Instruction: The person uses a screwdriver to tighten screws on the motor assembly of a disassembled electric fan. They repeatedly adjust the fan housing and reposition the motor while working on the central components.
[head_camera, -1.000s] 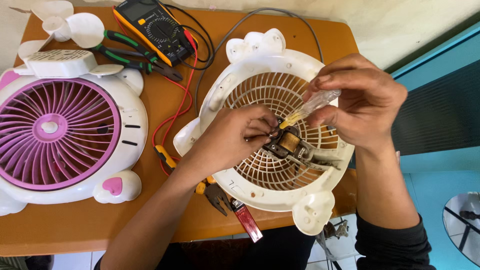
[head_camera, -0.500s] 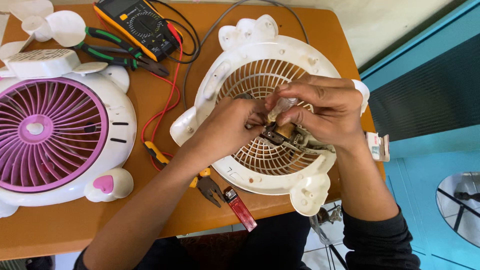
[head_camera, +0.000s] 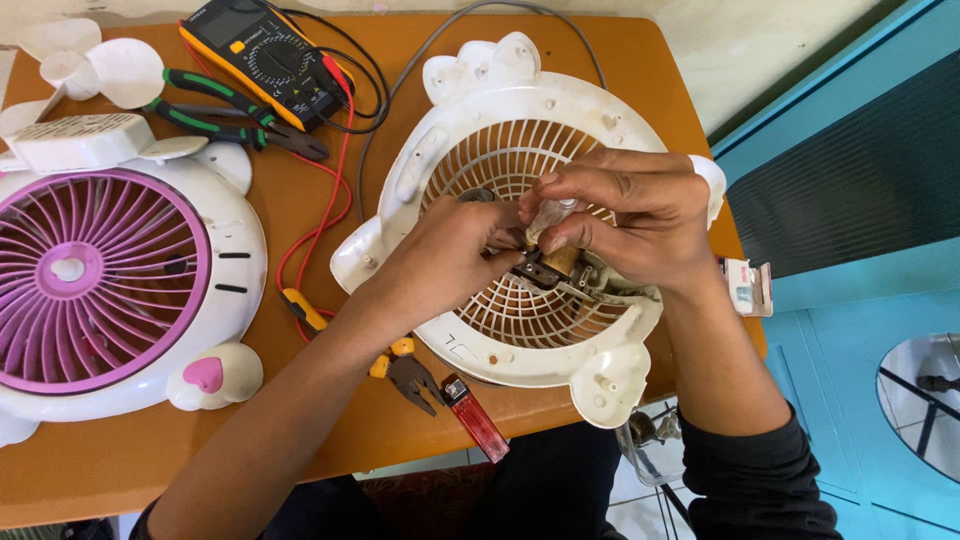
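Note:
A white round fan housing (head_camera: 470, 330) with a cream grille lies on the orange table (head_camera: 130, 460). At its centre sits a small motor (head_camera: 560, 265) with copper winding. My left hand (head_camera: 445, 255) pinches the motor from the left. My right hand (head_camera: 625, 215) comes over from the right and grips a small clear tube (head_camera: 552, 212) pressed down against the motor. Both hands touch each other above the grille, hiding most of the motor.
A white and purple fan front (head_camera: 100, 280) lies at the left. A yellow multimeter (head_camera: 265, 60) with red and black leads, green-handled pliers (head_camera: 225, 112), yellow-handled pliers (head_camera: 405, 370), a red lighter (head_camera: 478, 418) and white fan blades (head_camera: 90, 70) are scattered around. A teal door (head_camera: 860, 200) stands right.
The view shifted so the fan housing sits higher in frame. My right hand has lowered the clear tube from a raised tilt down onto the motor, and both hands closed together.

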